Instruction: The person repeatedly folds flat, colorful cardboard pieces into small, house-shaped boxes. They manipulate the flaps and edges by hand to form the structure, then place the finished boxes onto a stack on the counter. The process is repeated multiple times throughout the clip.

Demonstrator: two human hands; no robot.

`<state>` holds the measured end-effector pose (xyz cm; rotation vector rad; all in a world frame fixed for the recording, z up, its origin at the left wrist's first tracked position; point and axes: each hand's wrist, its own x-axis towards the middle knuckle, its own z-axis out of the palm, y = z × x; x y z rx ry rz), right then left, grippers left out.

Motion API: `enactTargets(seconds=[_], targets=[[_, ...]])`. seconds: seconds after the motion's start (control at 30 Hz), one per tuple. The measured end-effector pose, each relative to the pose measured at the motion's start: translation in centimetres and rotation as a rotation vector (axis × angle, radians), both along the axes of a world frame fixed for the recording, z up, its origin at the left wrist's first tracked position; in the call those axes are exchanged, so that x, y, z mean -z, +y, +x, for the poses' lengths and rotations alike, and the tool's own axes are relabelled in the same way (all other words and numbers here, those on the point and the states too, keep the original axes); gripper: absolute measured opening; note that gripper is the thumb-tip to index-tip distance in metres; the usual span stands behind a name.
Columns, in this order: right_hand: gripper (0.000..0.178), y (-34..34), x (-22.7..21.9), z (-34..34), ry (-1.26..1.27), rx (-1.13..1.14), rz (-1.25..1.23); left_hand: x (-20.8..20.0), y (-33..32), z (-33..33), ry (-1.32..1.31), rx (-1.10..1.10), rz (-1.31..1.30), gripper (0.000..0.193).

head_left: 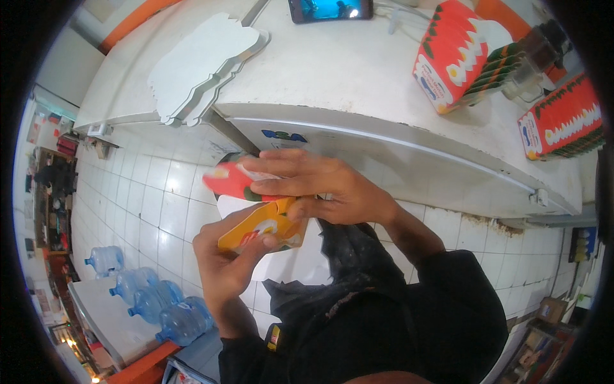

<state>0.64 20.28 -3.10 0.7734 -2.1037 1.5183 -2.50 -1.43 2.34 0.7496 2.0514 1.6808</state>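
In front of my body, my left hand (224, 259) is closed round a small orange-yellow paper food carton (262, 224), its thumb across the printed face. My right hand (329, 185) lies over the top of that carton. Its fingers are closed on a red printed card part (233, 182), which is slightly blurred; whether it belongs to the same carton I cannot tell. White card sheets (300, 259) show below my hands, near my dark clothing.
A white counter (307, 70) runs ahead of me. On it lie flat white card blanks (198, 61), a phone (331, 9), nested red cartons (448, 61), another red carton stack (563, 121) and a clear container (524, 83). Several water jugs (182, 320) stand lower left.
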Motion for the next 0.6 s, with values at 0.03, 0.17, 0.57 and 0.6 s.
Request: enactTargets(seconds=[0.03,0.17,0.57,0.6], targets=[[0.039,-0.2,0.0,0.0,-0.025,0.019,-0.022,-0.1,0.0,-0.2,-0.037,0.003,-0.012,0.037],[0.041,-0.5,0.2,0.2,-0.009,0.12,0.081,0.5,0.7,-0.9,-0.093,0.088,0.12,0.046],[0.046,0.2,-0.4,0.8,0.103,0.161,0.18,4.6,-0.1,-2.8,-0.341,0.308,0.491,0.045],[0.046,0.3,-0.7,1.1,0.104,0.185,0.21,4.6,-0.2,-2.9,-0.333,0.335,0.496,0.044]])
